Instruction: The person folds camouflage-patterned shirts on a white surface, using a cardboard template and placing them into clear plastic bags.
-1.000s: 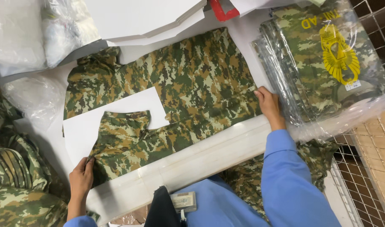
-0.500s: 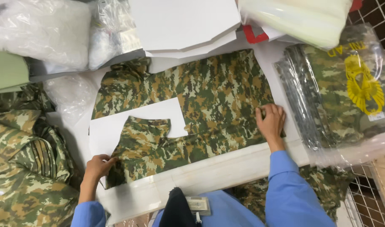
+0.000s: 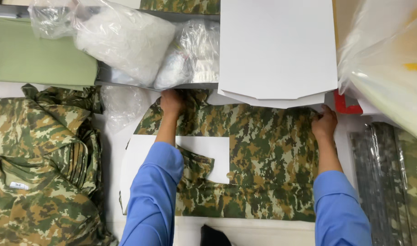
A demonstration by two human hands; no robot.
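At far edge, both hands grasping camouflage shirt (image 3: 263,155), left hand (image 3: 172,103), right hand (image 3: 325,124), fingertips hidden.

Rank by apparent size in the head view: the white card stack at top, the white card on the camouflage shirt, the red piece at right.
1. White card stack, largest.
2. White card on the camouflage shirt, partly hidden by the left sleeve, so its full size is unsure.
3. Red piece, smallest, partly covered.
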